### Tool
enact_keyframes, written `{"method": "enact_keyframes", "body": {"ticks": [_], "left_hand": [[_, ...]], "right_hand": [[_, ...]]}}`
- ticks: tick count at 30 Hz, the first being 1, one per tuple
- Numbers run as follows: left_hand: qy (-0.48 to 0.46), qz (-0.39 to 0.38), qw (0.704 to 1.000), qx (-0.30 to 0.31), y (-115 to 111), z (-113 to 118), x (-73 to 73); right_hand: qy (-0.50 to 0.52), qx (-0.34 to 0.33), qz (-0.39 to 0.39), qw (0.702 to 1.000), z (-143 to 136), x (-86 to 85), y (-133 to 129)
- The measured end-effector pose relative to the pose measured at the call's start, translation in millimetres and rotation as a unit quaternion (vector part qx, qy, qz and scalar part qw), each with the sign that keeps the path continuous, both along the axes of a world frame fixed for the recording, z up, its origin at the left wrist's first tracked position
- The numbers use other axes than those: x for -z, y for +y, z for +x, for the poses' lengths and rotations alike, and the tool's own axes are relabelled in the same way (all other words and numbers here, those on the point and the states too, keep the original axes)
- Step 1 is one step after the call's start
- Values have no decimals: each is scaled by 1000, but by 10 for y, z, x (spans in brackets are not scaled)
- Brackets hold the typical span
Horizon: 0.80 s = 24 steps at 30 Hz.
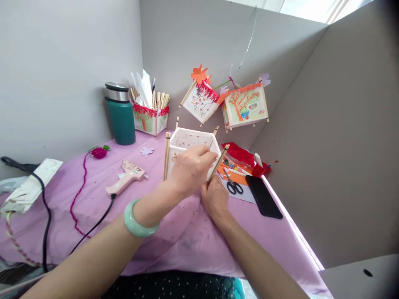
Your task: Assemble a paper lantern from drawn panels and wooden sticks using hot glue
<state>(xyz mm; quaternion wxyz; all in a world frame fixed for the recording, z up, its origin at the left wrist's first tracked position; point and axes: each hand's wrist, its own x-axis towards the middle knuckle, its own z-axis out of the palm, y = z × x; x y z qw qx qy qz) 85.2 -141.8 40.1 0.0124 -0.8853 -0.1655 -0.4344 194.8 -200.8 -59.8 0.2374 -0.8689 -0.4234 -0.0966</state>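
A white box-like lantern frame (195, 135) with wooden sticks at its corners stands on the pink cloth, its top open and small drawings on its panels. My left hand (192, 168), with a green bangle on the wrist, is closed in a pinch at the near rim, fingertips by the right front corner. What lies between those fingers cannot be made out. Lower down, my right hand (215, 196) is closed round the bottom of the right front corner sticks (220, 160). The lantern's lower front is partly hidden behind my left hand.
On the left are a glue gun (129, 178), magenta yarn (99, 152), a green bottle (121, 116) and a power strip (29, 187). Scissors (234, 187), a phone (263, 197) and red material (240, 153) lie right. Two decorated lanterns (246, 104) hang behind.
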Motion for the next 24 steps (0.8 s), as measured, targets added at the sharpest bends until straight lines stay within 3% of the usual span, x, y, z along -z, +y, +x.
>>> {"method": "enact_keyframes", "body": {"ticks": [5,11,18,24], "left_hand": [[86,55,994,-39,131,179,-212],[159,11,987,-11,177,320,-212],[184,-51,981,-44,85,389,-277],[215,-86,971,61,284,420,-380]], "right_hand": [[1,-2,4,1000,3,-11,1],[9,-5,-2,1000,12,-22,-3],[18,-5,-9,1000,7,-45,-3],[10,-3,-19,1000,19,-37,-7]]}}
